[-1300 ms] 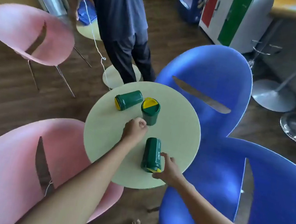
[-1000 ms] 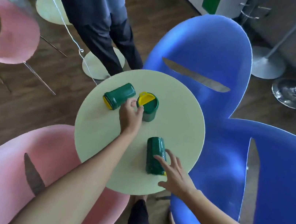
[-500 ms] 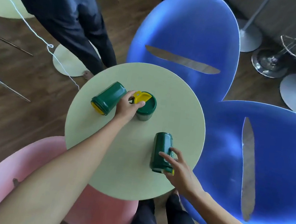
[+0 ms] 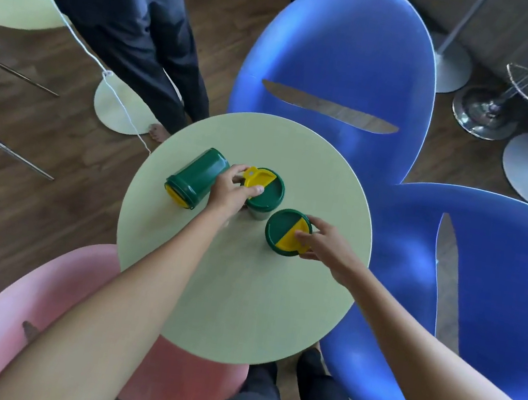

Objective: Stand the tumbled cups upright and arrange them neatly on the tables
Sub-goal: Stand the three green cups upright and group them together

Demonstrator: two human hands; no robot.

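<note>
Round pale-green table (image 4: 241,299) sits between blue and pink chairs. Your left hand (image 4: 231,191) reaches to mid-table, fingers pinching the raised yellow flap of an upright cup (image 4: 265,195). Your right hand (image 4: 324,243) grips the rim of a second upright cup (image 4: 285,232) just beside it. A third cup (image 4: 195,177) lies toppled near the left edge, its long axis slanting, lid toward you.

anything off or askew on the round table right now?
Yes. One green cup lies on its side at the table's left, yellow lid end toward the edge. The middle cup stands upright, but its yellow lid flap is lifted, with the left hand at it. The cup under the right hand is upright. No spill is visible.
</note>
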